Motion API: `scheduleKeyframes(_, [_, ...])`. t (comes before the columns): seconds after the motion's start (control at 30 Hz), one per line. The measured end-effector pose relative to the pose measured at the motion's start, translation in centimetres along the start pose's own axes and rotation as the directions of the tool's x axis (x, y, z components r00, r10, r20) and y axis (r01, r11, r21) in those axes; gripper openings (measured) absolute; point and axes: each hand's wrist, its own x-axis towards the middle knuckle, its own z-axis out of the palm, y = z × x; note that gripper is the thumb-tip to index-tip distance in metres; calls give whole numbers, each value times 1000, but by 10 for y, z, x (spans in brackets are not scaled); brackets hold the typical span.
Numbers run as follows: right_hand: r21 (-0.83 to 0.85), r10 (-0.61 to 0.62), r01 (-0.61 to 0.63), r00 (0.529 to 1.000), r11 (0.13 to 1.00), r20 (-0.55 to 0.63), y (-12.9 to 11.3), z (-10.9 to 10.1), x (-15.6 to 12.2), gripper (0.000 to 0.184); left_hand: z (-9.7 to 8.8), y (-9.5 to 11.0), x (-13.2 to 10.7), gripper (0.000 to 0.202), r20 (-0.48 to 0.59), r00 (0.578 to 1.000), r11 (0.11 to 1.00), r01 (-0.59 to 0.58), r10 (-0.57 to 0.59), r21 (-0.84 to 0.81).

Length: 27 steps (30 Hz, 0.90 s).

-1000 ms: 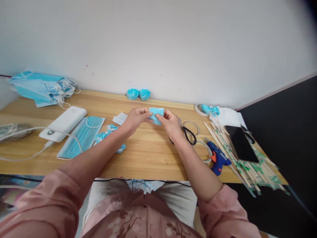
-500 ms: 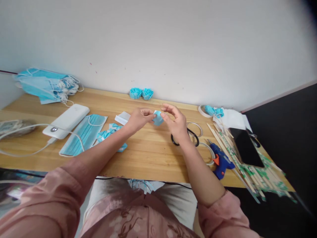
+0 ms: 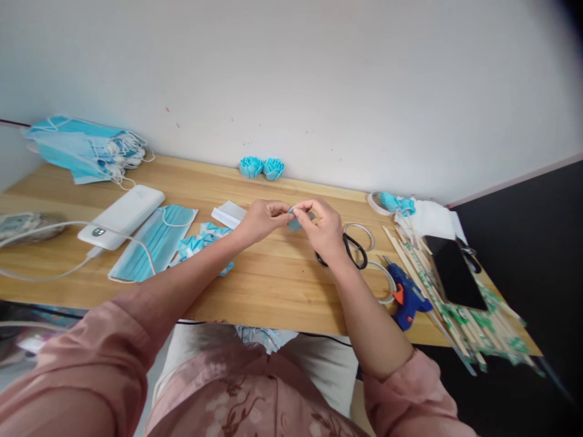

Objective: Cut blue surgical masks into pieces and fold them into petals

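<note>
Over the middle of the wooden table (image 3: pixel 273 279), a small light-blue piece of mask fabric (image 3: pixel 295 224) is held between both hands. My left hand (image 3: pixel 264 220) pinches its left side between thumb and fingers. With thumb and forefinger together, my right hand (image 3: pixel 322 226) grips its upper edge, which looks folded over. The fingers cover much of the piece. Black-handled scissors (image 3: pixel 357 250) lie under my right wrist. Left of my left hand are a folded white sheet (image 3: pixel 228 214) and several blue-and-white cut pieces (image 3: pixel 203 238).
Two blue fabric flowers (image 3: pixel 262 168) stand by the wall. At left lie a mask pile (image 3: pixel 86 149), a white power bank (image 3: pixel 122 216) with cable and a single mask (image 3: pixel 157 240). At right are tape rolls (image 3: pixel 385 282), a blue glue gun (image 3: pixel 407 297), wooden sticks (image 3: pixel 478 334) and a phone (image 3: pixel 455 273).
My right fingers have closed onto the fabric's upper edge, where they were spread before. The piece, earlier flat and facing me, now appears folded over at the top.
</note>
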Motion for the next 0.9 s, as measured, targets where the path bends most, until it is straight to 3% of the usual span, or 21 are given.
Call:
scheduleKeyframes(0.33, [42, 37, -35, 999, 999, -26, 2, 3, -1, 12, 1, 6, -3, 31, 41, 996, 989, 89, -85, -114])
scheduleKeyframes(0.43, [210, 125, -124, 992, 970, 12, 6, 5, -1, 19, 0, 7, -2, 34, 17, 992, 972, 128, -127, -197])
scheduleKeyframes(0.53, [433, 222, -240, 971, 869, 93, 12, 9, 1, 46, -5, 6, 2, 37, -37, 989, 932, 124, -145, -341])
scheduleKeyframes(0.6, [503, 249, -297, 955, 811, 162, 16, 12, 2, 54, -8, 3, 4, 37, -72, 986, 900, 106, -150, -423])
scheduleKeyframes(0.77, [451, 301, -384, 921, 806, 247, 23, 16, 1, 39, -9, -3, 7, 34, -80, 980, 866, 122, -183, -485])
scheduleKeyframes(0.9, [306, 356, -386, 922, 870, 151, 21, 13, 1, 27, -7, -4, 6, 29, -57, 980, 854, 137, -191, -503])
